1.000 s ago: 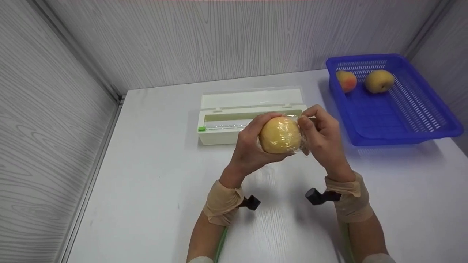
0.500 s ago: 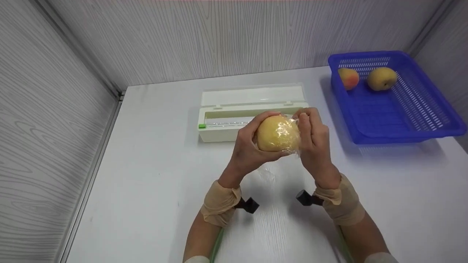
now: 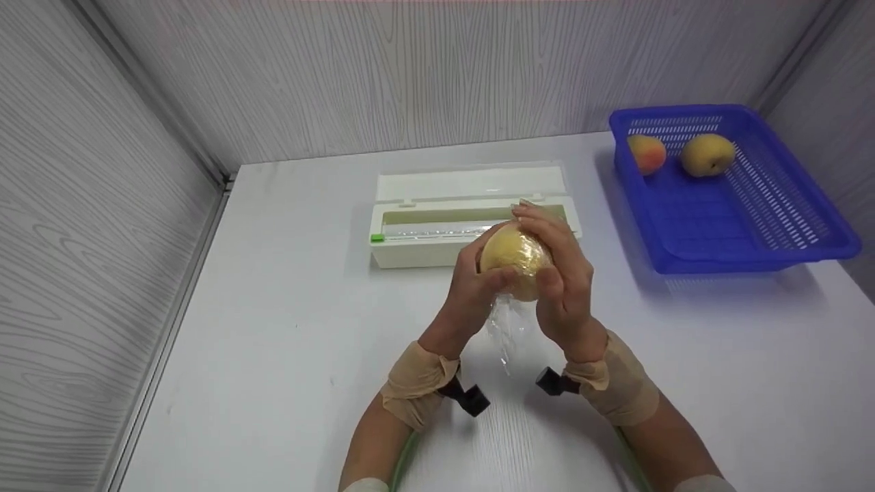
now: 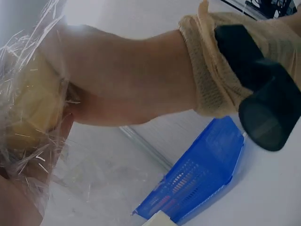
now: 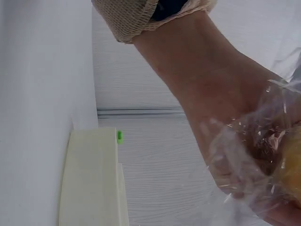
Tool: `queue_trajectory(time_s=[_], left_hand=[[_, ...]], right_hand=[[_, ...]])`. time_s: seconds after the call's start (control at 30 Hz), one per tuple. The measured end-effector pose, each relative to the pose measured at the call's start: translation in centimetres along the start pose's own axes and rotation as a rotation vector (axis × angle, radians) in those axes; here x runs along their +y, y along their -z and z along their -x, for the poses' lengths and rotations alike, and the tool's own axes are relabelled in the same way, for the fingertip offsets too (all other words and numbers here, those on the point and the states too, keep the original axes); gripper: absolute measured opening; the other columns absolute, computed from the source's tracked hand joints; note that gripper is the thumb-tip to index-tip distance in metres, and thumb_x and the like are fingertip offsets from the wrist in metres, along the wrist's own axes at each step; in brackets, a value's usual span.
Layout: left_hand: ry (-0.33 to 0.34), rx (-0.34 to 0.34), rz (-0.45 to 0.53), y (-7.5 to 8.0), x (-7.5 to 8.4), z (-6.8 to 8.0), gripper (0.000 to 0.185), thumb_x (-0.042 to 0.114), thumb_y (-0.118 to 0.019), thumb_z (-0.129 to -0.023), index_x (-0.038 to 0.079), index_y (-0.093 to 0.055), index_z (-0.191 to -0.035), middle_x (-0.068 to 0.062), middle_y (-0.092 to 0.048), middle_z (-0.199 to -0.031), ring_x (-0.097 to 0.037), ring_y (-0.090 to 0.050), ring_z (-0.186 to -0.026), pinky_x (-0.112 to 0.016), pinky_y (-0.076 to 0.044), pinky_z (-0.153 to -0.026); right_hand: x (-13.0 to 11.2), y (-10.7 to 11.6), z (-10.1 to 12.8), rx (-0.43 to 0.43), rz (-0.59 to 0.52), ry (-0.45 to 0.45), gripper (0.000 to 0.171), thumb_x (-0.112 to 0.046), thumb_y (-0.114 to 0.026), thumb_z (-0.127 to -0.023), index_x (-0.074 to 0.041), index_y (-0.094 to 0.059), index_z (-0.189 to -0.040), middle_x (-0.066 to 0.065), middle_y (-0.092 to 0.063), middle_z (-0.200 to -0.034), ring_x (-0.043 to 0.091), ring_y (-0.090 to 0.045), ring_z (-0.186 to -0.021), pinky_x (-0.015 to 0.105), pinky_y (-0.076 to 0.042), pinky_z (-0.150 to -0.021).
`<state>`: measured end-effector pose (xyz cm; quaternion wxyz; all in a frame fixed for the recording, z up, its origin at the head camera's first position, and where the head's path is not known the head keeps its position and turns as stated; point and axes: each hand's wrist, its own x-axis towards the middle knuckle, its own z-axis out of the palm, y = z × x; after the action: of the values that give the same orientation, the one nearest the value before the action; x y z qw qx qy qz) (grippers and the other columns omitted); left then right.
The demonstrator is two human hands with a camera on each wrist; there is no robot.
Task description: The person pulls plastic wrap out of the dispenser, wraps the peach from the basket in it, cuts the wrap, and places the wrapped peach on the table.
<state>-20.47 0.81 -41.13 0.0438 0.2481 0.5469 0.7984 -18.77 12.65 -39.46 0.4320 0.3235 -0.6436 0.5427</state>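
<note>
A round yellow fruit (image 3: 519,256), wrapped in clear cling film, is held up between both hands in the head view. My left hand (image 3: 468,290) grips its left side, thumb across the front. Around the right side curves my right hand (image 3: 569,280), fingers over the top and thumb near the front. A loose tail of cling film (image 3: 504,328) hangs below the fruit. Crinkled film also covers the fruit (image 4: 33,103) in the left wrist view. In the right wrist view, film (image 5: 230,155) lies over part of the fingers, and the fruit shows only at the edge.
Behind the hands a white cling film box (image 3: 417,256) stands with its lid raised and a roll inside. A blue basket (image 3: 752,265) at the right holds two yellow fruits (image 3: 707,155), one blushed red. Panelled walls border the white table (image 3: 273,383).
My right hand has stopped pinching the film at the fruit's right side and now wraps over the fruit. The fruit has tilted, and a film tail now hangs lower. Both hands drew closer together.
</note>
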Motion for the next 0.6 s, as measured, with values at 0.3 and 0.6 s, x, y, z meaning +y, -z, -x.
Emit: queue_trajectory(time_s=[0.3,0.6], left_hand=[[0.145,0.067,0.145,-0.4,0.0,-0.2,0.098,0.081,-0.072,-0.061,0.003,-0.051,-0.117,-0.002,-0.057,-0.102,-0.012,-0.057,-0.09,-0.023,-0.051,-0.077],[0.059,-0.097,-0.059,2.5,0.9,-1.0,0.09,0.067,-0.069,-0.08,0.023,-0.036,-0.151,-0.008,-0.047,-0.141,-0.018,-0.056,-0.105,-0.031,-0.054,-0.08]], right_hand=[[0.6,0.1,0.6,-0.104,0.265,0.034,0.058,-0.041,-0.053,-0.1,0.01,-0.049,-0.129,0.025,-0.058,-0.129,0.035,-0.057,-0.121,0.038,-0.046,-0.106],[1.6,1.1,0.2,-0.349,0.233,-0.025,0.06,-0.039,-0.045,-0.104,0.006,-0.04,-0.144,0.021,-0.053,-0.141,0.031,-0.054,-0.129,0.04,-0.045,-0.107]])
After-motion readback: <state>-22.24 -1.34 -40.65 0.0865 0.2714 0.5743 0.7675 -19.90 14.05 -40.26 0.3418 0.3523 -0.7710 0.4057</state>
